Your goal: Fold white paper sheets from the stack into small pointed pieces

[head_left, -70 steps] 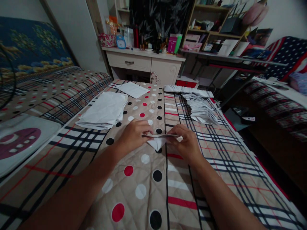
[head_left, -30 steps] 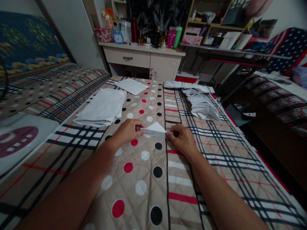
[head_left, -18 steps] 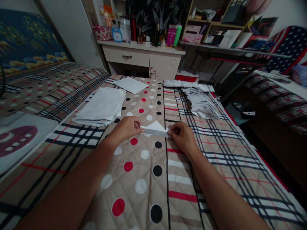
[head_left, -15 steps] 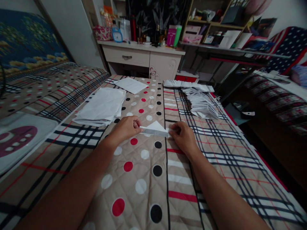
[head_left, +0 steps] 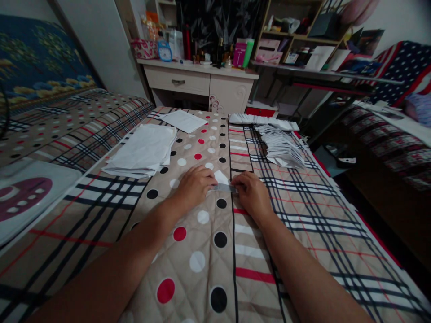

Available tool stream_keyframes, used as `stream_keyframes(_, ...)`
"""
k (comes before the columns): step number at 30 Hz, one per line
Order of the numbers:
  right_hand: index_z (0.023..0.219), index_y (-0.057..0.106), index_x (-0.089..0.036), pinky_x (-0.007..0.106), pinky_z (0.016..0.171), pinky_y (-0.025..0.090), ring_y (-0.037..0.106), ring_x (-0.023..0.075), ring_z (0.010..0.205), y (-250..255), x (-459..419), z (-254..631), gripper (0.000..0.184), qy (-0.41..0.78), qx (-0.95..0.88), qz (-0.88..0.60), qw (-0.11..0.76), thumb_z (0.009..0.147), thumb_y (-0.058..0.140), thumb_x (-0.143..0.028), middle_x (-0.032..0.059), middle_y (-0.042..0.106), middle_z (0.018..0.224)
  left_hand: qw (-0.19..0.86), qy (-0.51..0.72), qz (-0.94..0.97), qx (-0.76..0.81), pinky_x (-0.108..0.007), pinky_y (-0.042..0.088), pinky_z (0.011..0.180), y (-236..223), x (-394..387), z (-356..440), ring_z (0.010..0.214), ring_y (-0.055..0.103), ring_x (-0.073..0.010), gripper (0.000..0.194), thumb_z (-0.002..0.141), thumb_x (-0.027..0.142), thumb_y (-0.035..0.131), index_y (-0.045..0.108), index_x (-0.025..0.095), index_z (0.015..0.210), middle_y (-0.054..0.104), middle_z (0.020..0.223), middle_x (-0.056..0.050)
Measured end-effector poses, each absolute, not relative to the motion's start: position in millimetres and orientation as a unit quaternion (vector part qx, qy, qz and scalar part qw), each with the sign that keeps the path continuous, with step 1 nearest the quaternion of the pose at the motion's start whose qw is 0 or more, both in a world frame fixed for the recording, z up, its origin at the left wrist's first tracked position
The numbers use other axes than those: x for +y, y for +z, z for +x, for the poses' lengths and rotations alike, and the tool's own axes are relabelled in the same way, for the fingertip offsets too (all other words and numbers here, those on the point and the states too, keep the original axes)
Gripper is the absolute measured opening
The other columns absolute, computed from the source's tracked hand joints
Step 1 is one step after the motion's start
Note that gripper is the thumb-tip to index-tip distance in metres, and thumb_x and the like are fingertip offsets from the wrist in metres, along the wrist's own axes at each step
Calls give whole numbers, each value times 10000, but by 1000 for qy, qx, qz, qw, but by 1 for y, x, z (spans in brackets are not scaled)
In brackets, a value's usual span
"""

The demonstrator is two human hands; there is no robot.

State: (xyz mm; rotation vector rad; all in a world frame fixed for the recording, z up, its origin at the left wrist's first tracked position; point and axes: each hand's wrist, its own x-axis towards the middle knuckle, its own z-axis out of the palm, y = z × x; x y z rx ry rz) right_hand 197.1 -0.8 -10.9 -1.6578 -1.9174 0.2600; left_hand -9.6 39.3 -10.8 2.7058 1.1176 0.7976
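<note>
A small folded white paper (head_left: 222, 183) lies on the quilted bed cover (head_left: 208, 251) in front of me. My left hand (head_left: 196, 185) presses on its left end, fingers closed over the fold. At the paper's right end my right hand (head_left: 252, 194) pinches it. Only a narrow strip and a small white tip show between the two hands. A stack of flat white sheets (head_left: 143, 150) lies to the left, and a heap of folded paper pieces (head_left: 281, 146) lies at the right.
A single white sheet (head_left: 183, 120) lies at the far end of the bed, beside a long row of folded pieces (head_left: 262, 119). A dresser (head_left: 198, 85) with bottles and a clock stands beyond. The bed's right edge drops to the floor (head_left: 336, 161).
My left hand slid right over the paper toward my right hand, so much less of the white triangle shows. Earlier the paper's point hung toward me; it was then turned to point away.
</note>
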Motion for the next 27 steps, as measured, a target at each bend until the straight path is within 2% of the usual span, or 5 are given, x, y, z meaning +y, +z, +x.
stream_keyframes(5, 923, 682, -211, 327, 788, 463, 580, 230, 962, -6, -6, 197, 249, 100, -755, -589, 271, 717, 575, -120, 57, 651, 963, 91, 227, 909, 337, -383, 482, 853, -6, 36, -15, 957, 586, -219, 215, 768, 251, 716, 716, 224, 981, 645, 1012, -42)
stream_keyframes(14, 973, 665, -204, 331, 783, 459, 566, 242, 967, -4, -8, 195, 311, 86, -767, -584, 253, 689, 577, -111, 76, 628, 997, 131, 217, 895, 367, -419, 468, 928, -11, 37, -16, 1046, 562, -247, 470, 657, 121, 658, 634, 246, 1109, 592, 1100, -53)
stream_keyframes(17, 963, 673, -207, 317, 792, 463, 586, 226, 965, -7, -7, 198, 245, 92, -768, -566, 285, 771, 549, -120, 66, 645, 990, 123, 245, 894, 354, -411, 476, 920, -14, 38, -17, 1015, 574, -233, 416, 693, 131, 676, 657, 239, 1095, 602, 1078, -55)
stream_keyframes(21, 924, 672, -205, 304, 760, 460, 620, 204, 896, -8, -7, 199, 167, 97, -745, -567, 337, 873, 514, -193, 51, 665, 934, 129, 314, 886, 315, -364, 503, 842, -16, 44, -20, 917, 617, -196, 161, 831, 172, 637, 711, 202, 971, 669, 957, -56)
stream_keyframes(27, 830, 659, -196, 333, 751, 432, 619, 205, 825, -3, -8, 196, 119, 77, -729, -547, 404, 854, 542, -203, 42, 679, 827, 160, 442, 820, 326, -286, 517, 706, -9, 44, -16, 756, 648, -151, 93, 860, 202, 645, 720, 168, 817, 709, 795, -56)
